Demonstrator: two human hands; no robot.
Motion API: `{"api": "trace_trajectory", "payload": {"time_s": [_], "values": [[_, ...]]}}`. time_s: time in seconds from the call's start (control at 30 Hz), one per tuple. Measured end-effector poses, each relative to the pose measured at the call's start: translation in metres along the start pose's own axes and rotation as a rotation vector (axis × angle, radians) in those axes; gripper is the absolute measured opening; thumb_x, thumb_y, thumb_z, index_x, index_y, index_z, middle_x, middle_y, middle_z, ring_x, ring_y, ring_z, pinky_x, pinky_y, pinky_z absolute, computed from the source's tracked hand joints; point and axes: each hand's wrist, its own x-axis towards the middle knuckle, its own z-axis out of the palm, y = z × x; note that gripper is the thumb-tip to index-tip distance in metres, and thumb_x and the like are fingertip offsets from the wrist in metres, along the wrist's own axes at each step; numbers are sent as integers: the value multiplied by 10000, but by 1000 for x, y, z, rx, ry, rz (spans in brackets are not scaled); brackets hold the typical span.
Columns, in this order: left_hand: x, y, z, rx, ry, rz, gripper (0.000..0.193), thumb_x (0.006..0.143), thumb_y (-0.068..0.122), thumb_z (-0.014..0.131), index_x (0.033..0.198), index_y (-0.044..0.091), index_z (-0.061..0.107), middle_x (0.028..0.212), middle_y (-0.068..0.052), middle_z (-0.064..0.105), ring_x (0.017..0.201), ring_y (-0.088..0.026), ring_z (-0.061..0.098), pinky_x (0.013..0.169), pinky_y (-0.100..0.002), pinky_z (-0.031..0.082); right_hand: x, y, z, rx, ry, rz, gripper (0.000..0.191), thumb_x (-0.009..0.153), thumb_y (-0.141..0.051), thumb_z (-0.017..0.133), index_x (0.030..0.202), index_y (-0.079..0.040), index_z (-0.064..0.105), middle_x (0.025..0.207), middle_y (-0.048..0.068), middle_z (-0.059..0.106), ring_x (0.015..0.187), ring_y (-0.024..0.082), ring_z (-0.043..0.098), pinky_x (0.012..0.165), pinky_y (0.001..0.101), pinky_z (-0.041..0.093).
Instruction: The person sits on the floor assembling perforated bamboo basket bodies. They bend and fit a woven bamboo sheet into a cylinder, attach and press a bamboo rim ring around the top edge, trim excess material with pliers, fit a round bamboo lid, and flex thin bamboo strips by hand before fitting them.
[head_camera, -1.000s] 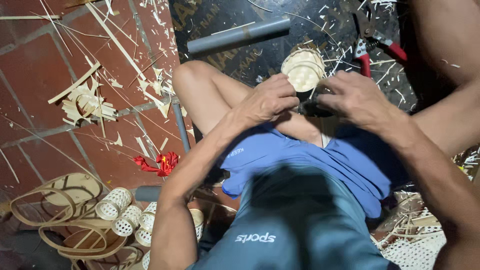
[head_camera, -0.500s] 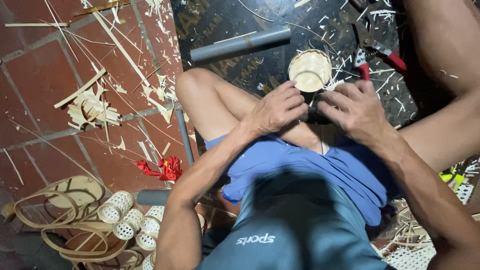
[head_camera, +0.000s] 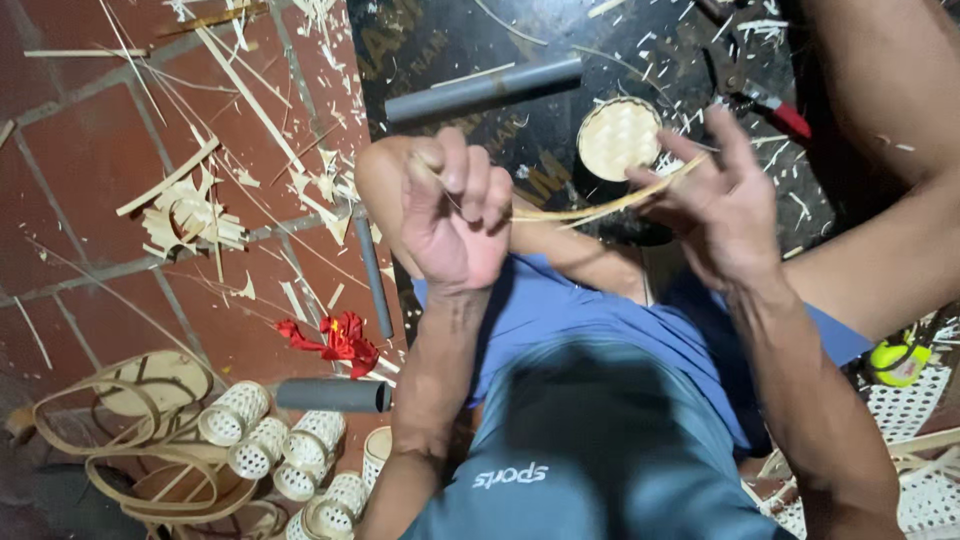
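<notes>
1. OK, nearest the camera: person's blue shirt (head_camera: 590, 470) fills the bottom centre, blue shorts (head_camera: 600, 310) just above it.
2. At 8 o'clock, a cluster of small woven cups (head_camera: 285, 455) lies on the floor, just beside coiled flat bamboo strips (head_camera: 120, 430). A short grey tube (head_camera: 333, 395) lies right above the cups.
3. Red scrap (head_camera: 340, 340) on the brick floor (head_camera: 70, 200), at 9 o'clock of the shorts.
4. Left hand (head_camera: 455, 215) raised over the knee, fingers clenched around one end of a thin bamboo strip (head_camera: 590, 208).
5. Right hand (head_camera: 720, 205) at 3 o'clock of the left one, apart from it; thumb and forefinger pinch the strip's other end, remaining fingers spread loose.
6. The strip runs between both hands, slightly bowed, over the lap.
7. Round woven disc (head_camera: 618, 137) lies on the dark mat (head_camera: 520, 40), at 12 o'clock of the strip, just beyond it.
8. At 4 o'clock, a yellow-green object (head_camera: 898, 360) beside the leg; cannot tell what it is.
9. Farther out at 12 o'clock: long grey pipe (head_camera: 485, 90) on the mat.
10. At 1 o'clock: red-handled pliers (head_camera: 760, 95) among bamboo shavings.
11. At 10 o'clock: a heap of bamboo offcuts (head_camera: 190, 215) on the bricks.
</notes>
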Motion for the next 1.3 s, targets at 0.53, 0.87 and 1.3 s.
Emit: {"api": "trace_trajectory", "payload": {"time_s": [0.53, 0.87, 1.3], "values": [[-2, -9, 11, -25, -182, 13, 206, 1035, 285, 672, 1042, 88, 611, 855, -3, 499, 687, -109, 419, 718, -290, 386, 7, 20, -33, -153, -264, 320, 243, 1068, -102, 673, 927, 95, 666, 694, 142, 618, 535, 157, 554, 493, 261, 435], [21, 59, -17, -164, 37, 235, 106, 1047, 191, 644, 1080, 100, 599, 919, -9, 533, 822, -128, 486, 846, -314, 423, 37, -121, -20, -1571, 399, -667, 133, 910, -70, 732, 1010, 17, 733, 845, 110, 675, 664, 191, 632, 555, 314, 490], [19, -14, 17, -23, 166, 65, 138, 1142, 205, 541, 1161, 77, 589, 1022, -37, 584, 996, -180, 564, 1067, -475, 456, 34, -36, 99, -1449, -470, -1235, 211, 858, -40, 733, 1039, 15, 641, 996, 124, 660, 748, 259, 668, 599, 368, 524]]}}
